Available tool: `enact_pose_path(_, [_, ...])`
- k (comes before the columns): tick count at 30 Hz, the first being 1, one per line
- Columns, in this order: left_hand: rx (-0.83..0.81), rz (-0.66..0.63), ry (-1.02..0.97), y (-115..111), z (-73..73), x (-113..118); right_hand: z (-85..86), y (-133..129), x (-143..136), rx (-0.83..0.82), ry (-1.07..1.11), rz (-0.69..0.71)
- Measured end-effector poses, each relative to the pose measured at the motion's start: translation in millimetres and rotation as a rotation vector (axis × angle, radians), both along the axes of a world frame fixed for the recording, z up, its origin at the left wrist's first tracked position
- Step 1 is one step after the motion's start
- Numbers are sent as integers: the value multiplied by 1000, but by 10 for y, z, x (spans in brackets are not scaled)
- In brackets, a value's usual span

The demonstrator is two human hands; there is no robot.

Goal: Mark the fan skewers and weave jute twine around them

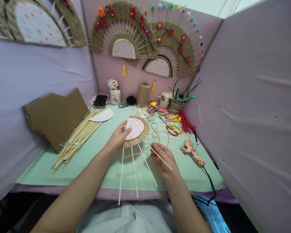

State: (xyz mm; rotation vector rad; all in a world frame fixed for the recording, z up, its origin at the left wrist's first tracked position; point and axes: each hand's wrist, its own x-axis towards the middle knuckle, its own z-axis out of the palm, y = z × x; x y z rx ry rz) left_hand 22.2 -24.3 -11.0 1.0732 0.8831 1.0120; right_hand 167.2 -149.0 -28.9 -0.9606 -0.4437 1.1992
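My left hand (pixel 118 137) grips the flat edge of a half-round fan (pixel 135 127), thumb on its white, pink-dotted centre. Brown twine is wound in a band around that centre, and thin wooden sticks (pixel 134 171) spread out from it. My right hand (pixel 163 157) is closed in a pinch beside one of the lower sticks, just off the wound band. A thin strand of twine (pixel 129 156) crosses the lower sticks and leads toward its fingertips. Loose loops of twine (pixel 155 129) lie on the table behind the right-hand sticks.
A bundle of sticks (pixel 75 142), a white cutout (pixel 103 115) and cardboard (pixel 55 113) lie left. Scissors (pixel 174 129) and a corded glue gun (pixel 192 152) lie right. A twine spool (pixel 143 94) stands behind. Finished fans (pixel 123 19) hang on the back panel.
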Motion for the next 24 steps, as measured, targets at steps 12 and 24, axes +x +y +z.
enact_pose_path(12, [28,-10,86,14,-24,-1,80,27,-38,17,37,33])
enact_pose_path(24, [11,-15,126,-11,21,0,-26,26,141,-37,37,-37])
